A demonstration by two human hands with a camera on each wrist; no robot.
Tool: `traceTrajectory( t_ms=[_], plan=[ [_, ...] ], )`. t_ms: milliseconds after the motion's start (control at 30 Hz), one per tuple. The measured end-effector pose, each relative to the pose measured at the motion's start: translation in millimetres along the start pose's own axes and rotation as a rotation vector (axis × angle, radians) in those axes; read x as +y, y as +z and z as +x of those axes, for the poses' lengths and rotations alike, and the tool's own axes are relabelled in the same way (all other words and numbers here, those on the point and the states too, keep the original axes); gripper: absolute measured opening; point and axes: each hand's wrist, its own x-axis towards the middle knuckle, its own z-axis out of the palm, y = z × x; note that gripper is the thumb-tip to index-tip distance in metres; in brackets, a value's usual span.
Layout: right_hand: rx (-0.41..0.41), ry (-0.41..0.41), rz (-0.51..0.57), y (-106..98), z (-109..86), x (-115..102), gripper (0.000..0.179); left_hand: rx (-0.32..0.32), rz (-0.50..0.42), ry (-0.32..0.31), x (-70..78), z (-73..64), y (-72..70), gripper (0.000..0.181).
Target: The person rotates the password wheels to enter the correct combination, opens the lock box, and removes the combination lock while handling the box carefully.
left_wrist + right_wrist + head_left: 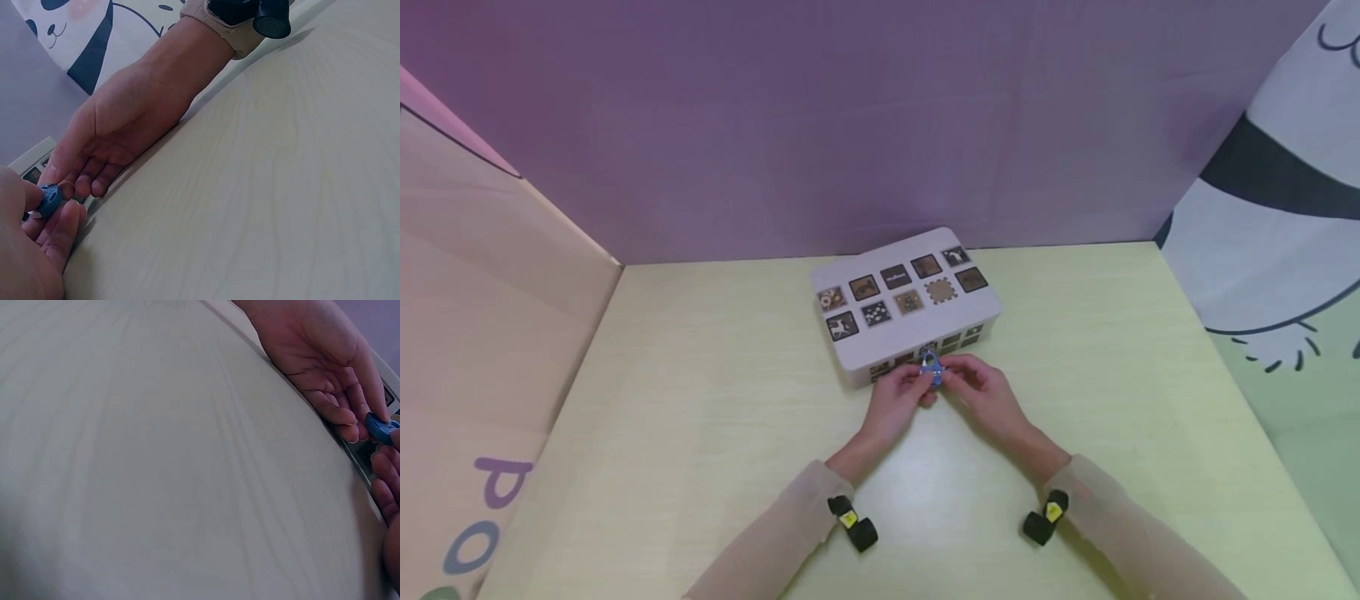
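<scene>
A small blue padlock (932, 372) is held up between both hands, its shackle pointing towards the box. My left hand (895, 402) pinches its left side, with the thumb on the face turned to me. From the other side my right hand (988, 398) pinches the lock's right edge with thumb and fingertips. Close behind the hands stands a white box (917, 292) with rows of small square pictures on its lid and front. In the left wrist view the padlock's blue body (51, 201) shows among the fingertips. Whether the shackle is locked cannot be told.
The pale wooden table (715, 400) reaches out around the box and arms. At its back edge hangs a purple cloth (820, 125). Printed panels close off the left (490, 275) and right (1285, 250) sides. Both wrists wear black strapped-on devices (855, 523).
</scene>
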Motion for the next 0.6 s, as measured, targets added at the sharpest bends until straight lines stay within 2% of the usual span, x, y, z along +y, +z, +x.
traceTrajectory(
  t_ms=[600],
  plan=[
    [-0.007,0.006,0.006,-0.7,-0.1,-0.7,0.027,0.004,0.008,-0.005,2.8,-1.3,0.8,0.028]
  ],
)
